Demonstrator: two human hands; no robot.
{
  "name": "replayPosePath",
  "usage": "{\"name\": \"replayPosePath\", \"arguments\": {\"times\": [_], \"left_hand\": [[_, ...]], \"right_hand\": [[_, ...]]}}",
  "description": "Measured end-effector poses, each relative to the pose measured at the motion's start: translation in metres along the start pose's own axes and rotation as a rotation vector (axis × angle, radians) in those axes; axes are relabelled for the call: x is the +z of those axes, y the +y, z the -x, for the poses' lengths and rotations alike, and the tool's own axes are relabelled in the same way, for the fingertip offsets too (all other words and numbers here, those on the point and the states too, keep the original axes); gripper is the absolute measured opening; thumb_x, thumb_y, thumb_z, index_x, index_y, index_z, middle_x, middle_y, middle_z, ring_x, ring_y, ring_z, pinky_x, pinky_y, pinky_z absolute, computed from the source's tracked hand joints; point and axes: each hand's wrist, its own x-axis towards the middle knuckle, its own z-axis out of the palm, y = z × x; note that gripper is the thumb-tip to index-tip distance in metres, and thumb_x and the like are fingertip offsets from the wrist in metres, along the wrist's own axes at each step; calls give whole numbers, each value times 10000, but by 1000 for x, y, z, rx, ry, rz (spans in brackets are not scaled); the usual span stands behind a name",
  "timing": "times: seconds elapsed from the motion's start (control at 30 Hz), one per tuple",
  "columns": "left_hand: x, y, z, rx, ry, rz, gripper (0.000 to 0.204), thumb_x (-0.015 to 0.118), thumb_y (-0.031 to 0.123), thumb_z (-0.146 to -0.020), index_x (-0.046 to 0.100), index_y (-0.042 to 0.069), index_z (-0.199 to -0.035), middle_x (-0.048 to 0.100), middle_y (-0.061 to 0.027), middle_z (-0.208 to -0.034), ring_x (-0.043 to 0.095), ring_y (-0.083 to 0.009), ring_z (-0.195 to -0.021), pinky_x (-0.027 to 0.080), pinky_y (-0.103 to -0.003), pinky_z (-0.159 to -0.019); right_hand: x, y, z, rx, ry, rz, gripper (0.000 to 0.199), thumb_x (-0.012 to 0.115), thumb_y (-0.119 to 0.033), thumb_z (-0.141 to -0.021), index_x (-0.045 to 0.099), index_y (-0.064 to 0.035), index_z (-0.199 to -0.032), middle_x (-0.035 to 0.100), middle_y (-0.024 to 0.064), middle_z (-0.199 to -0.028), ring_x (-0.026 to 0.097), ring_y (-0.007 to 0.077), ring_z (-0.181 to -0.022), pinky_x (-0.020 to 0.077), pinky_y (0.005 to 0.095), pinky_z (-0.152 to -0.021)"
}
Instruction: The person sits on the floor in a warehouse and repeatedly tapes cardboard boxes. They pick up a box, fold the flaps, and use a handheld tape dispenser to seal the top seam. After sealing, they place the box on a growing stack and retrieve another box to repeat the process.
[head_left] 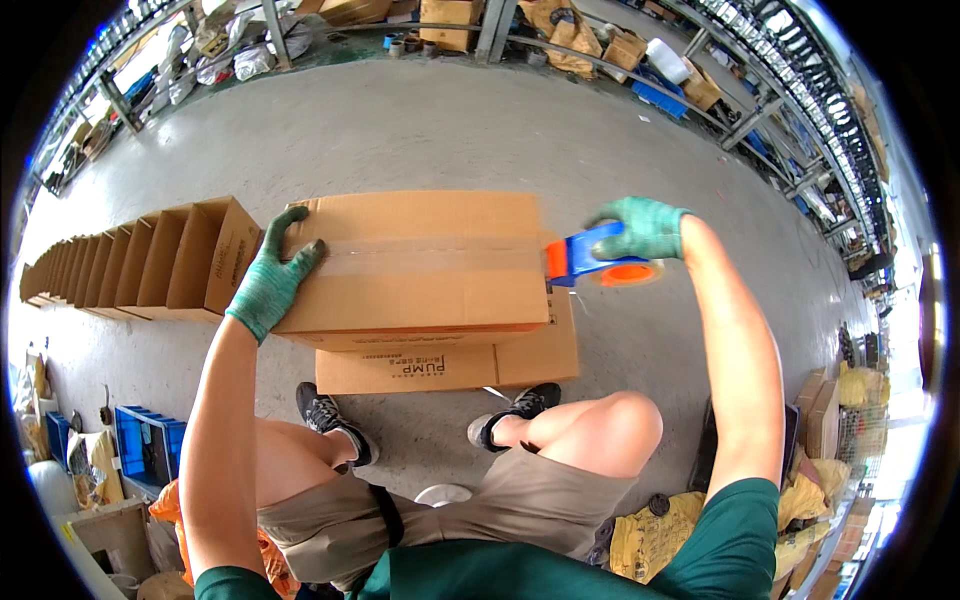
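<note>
A closed cardboard box lies before me, raised on another cardboard box beneath it. Clear tape runs along the seam between its top flaps. My left hand, in a green glove, grips the left end of the upper box, its thumb on top and the other fingers at the edge. At the right end, my gloved right hand is closed around a blue and orange tape dispenser carrying a tape roll. The dispenser's orange front is right by the box's right edge; slight blur hides whether they touch.
A row of open cardboard boxes stands on the floor to the left. Behind me at left is a blue crate; yellow sacks lie at lower right. Metal racks with cartons and bags line the far side of the grey floor.
</note>
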Motion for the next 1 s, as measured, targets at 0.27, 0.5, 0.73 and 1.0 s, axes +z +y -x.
{"name": "replayPosePath", "arguments": {"times": [0.27, 0.5, 0.73, 1.0], "left_hand": [[-1, -4, 1, -13, 13, 46, 534, 686, 295, -978, 461, 234, -1458, 529, -126, -1407, 482, -256, -1301, 379, -380, -1141], [2, -19, -1, 48, 3, 64, 490, 632, 261, -1010, 457, 245, -1467, 508, -123, -1440, 463, -254, -1325, 368, -374, -1151], [-1, -21, -5, 97, -9, 173, 425, 529, 156, -1047, 460, 197, -1464, 476, -142, -1492, 417, -264, -1389, 322, -376, -1179], [-9, -23, -5, 88, 15, 54, 371, 501, 188, -1066, 468, 211, -1435, 566, -149, -1355, 515, -260, -1246, 386, -370, -1115]], "right_hand": [[25, -98, -7, -8, -238, 317, 369, 717, -369, -830, 746, -103, -1084, 739, 176, -1006, 705, 340, -932, 556, 435, -825], [157, -43, -53, 349, 342, -302, 289, 520, -344, -1008, 653, -174, -1201, 728, 176, -1024, 690, 379, -862, 535, 470, -749], [216, -11, -69, 193, 622, -35, 223, 610, -243, -941, 696, -94, -1083, 703, 234, -1082, 677, 381, -906, 536, 492, -800], [93, -241, -24, -447, 911, -109, 393, 533, -328, -1000, 628, -38, -1247, 619, 209, -1316, 597, 384, -1211, 469, 474, -1045]]}}
